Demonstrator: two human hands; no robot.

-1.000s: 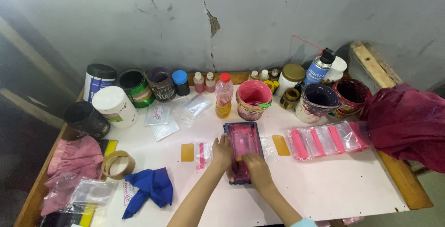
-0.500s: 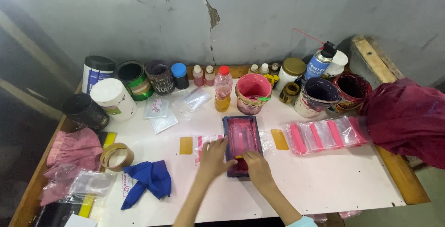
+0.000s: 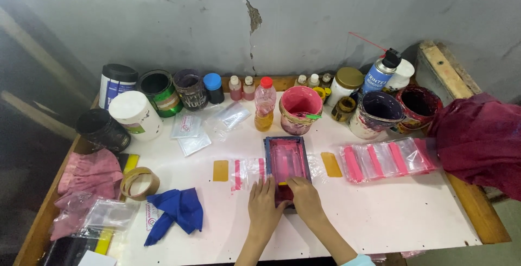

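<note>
Head view: both hands, left [image 3: 264, 207] and right [image 3: 304, 201], spread flat on pink-stained frame [image 3: 286, 163], blue cloth [image 3: 176, 213] nearby.

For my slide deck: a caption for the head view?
Both hands press a small pink-inked screen frame on a white table.

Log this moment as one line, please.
left hand: flat by frame | right hand: on near end of small pink-stained rectangular screen frame | white table
</note>
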